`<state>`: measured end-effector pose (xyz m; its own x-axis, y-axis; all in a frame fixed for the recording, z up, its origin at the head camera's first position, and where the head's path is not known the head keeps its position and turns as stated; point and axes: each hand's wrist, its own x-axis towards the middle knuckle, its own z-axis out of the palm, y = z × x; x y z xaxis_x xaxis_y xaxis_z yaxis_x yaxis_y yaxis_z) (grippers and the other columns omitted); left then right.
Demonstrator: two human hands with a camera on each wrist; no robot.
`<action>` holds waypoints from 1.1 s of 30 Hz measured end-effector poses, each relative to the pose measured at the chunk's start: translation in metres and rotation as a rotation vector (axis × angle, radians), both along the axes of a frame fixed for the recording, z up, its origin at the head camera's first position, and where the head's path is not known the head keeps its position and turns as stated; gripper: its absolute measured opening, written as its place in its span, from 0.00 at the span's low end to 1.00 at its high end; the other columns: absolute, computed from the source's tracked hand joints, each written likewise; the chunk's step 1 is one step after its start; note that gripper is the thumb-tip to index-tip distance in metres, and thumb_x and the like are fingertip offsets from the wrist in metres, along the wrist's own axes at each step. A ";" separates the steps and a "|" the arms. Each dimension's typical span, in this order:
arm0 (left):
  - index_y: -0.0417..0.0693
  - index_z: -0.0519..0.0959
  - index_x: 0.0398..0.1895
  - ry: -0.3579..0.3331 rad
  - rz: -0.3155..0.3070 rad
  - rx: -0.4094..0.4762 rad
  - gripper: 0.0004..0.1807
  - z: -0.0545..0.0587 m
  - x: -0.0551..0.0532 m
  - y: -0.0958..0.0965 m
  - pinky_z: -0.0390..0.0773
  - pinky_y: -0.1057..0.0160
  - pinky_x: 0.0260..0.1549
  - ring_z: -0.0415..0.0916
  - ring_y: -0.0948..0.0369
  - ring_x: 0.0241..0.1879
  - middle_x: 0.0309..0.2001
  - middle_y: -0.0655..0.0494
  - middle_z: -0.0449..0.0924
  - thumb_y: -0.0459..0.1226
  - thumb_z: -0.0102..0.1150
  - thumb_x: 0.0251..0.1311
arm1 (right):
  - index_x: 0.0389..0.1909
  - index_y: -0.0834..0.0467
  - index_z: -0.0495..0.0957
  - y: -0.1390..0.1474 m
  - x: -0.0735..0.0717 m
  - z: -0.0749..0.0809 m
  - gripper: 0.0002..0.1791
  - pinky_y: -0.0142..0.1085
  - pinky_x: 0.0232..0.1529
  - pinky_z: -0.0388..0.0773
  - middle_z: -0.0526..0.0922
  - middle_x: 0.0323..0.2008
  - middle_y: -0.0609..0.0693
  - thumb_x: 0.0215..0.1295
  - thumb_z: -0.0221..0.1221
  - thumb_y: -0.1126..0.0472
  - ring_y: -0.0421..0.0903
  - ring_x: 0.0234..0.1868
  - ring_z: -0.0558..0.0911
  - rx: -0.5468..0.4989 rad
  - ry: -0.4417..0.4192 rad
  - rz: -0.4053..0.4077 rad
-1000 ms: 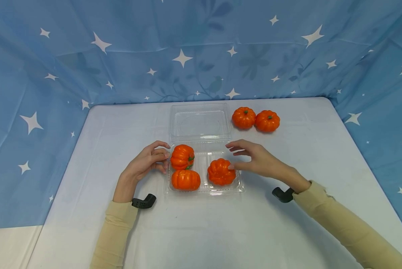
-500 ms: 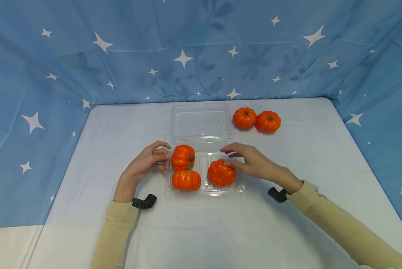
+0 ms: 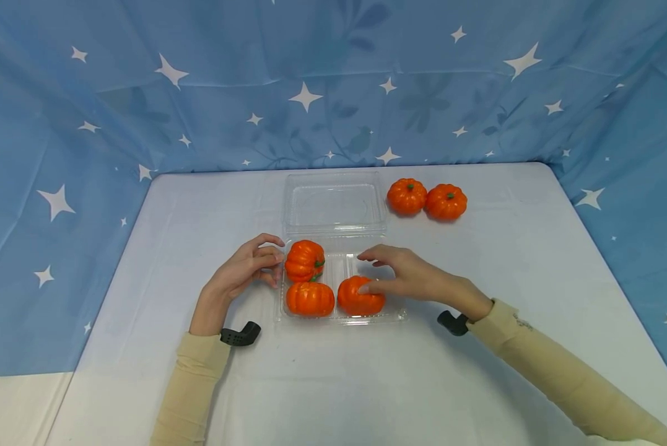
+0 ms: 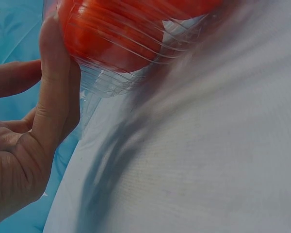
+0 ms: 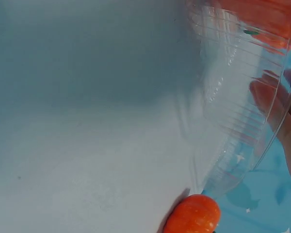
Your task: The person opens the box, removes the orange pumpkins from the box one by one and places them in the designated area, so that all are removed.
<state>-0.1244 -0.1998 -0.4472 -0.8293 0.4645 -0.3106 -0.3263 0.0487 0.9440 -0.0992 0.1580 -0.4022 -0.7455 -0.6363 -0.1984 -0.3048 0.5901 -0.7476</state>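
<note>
A clear plastic clamshell container lies with three small orange pumpkins in it. Two of them, an upper pumpkin and a lower pumpkin, fill its left side. My left hand rests its fingers against the container's left wall; the left wrist view shows a finger upright along the plastic. Over the right side reaches my right hand, its thumb touching the third pumpkin and its other fingers stretched out beyond it. Through the clear wall, the right wrist view shows these fingers below the pumpkin's green stem.
The container's lid is folded back flat toward the blue star-patterned curtain. Two more pumpkins, a left one and a right one, sit side by side to the right of the lid on the white table.
My right hand has moved left and slightly nearer, and the third pumpkin has rolled over toward the container's near side beside the lower-left one. My left hand stays put.
</note>
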 end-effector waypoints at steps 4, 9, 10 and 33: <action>0.35 0.62 0.64 0.010 -0.002 0.001 0.21 -0.001 0.000 0.000 0.86 0.61 0.27 0.79 0.57 0.23 0.27 0.51 0.78 0.32 0.54 0.74 | 0.69 0.63 0.72 -0.006 -0.001 0.000 0.39 0.53 0.64 0.78 0.78 0.65 0.57 0.65 0.68 0.43 0.56 0.63 0.79 0.056 -0.030 0.057; 0.36 0.63 0.63 0.011 -0.007 -0.002 0.20 -0.001 -0.001 0.001 0.86 0.60 0.27 0.79 0.56 0.23 0.25 0.50 0.78 0.33 0.54 0.74 | 0.68 0.63 0.73 -0.010 -0.003 -0.001 0.40 0.56 0.68 0.74 0.79 0.65 0.57 0.65 0.67 0.40 0.56 0.67 0.76 0.096 -0.021 0.124; 0.37 0.63 0.64 0.009 -0.005 -0.003 0.20 -0.001 -0.001 0.001 0.86 0.60 0.27 0.79 0.56 0.23 0.25 0.50 0.79 0.33 0.54 0.74 | 0.68 0.63 0.73 -0.011 -0.003 -0.001 0.41 0.56 0.68 0.73 0.79 0.65 0.57 0.64 0.67 0.39 0.56 0.67 0.76 0.102 -0.019 0.131; 0.36 0.64 0.63 -0.005 0.014 -0.013 0.19 0.000 -0.001 0.000 0.85 0.62 0.26 0.77 0.58 0.25 0.26 0.51 0.78 0.31 0.52 0.74 | 0.70 0.61 0.73 -0.012 -0.009 0.000 0.37 0.51 0.70 0.73 0.79 0.66 0.52 0.69 0.64 0.41 0.50 0.65 0.78 0.091 -0.093 0.258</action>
